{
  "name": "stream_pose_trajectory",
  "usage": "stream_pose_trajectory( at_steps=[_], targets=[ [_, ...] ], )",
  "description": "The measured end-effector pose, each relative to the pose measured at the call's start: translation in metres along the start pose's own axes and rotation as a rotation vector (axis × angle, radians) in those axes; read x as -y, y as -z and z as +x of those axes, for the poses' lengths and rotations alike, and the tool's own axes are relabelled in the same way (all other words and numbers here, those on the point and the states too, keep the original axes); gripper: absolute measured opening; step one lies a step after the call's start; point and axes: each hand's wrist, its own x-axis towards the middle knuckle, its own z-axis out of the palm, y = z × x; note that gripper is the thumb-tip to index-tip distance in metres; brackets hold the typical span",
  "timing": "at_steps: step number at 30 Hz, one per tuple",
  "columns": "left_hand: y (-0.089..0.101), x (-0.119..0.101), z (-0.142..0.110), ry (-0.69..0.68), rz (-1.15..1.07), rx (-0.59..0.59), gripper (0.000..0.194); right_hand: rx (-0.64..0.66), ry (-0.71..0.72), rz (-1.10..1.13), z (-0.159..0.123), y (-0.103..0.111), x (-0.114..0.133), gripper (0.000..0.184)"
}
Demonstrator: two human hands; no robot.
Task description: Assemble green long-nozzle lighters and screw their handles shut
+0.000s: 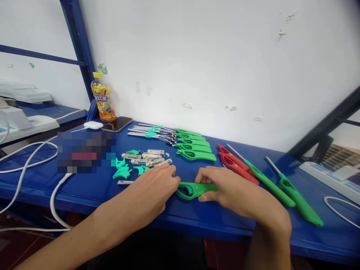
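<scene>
On the near side of the clear tubes [152, 156], the green lighter [198, 187] stretches left to right, the left hand [157, 183], closer to the tubes, curled over its rod end, the right hand [221, 183] pinching its handle.

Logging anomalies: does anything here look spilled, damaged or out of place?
No spill shows, and the green plastic lighter being held looks undamaged where visible. Two oddities: a pixelated patch hides something at left on the glossy blue table, and torn-looking scraps cling to the white wall.
</scene>
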Motion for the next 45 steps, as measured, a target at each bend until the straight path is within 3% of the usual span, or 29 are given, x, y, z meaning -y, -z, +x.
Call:
stream_pose_trajectory(
  at_steps=[27,41,45],
  targets=[
    [0.000,-0.001,0.002,-0.032,0.028,0.012,0.043,-0.001,0.004,0.009,0.001,-0.003,0.001,0.021],
    [-0.014,0.004,0.000,-0.092,0.070,-0.105,0.044,-0.025,0.000,-0.009,0.001,-0.003,0.004,0.020],
    [-0.011,0.002,0.002,-0.074,0.078,-0.085,0.045,-0.022,-0.005,-0.014,0.000,-0.003,0.003,0.021]
  ],
)
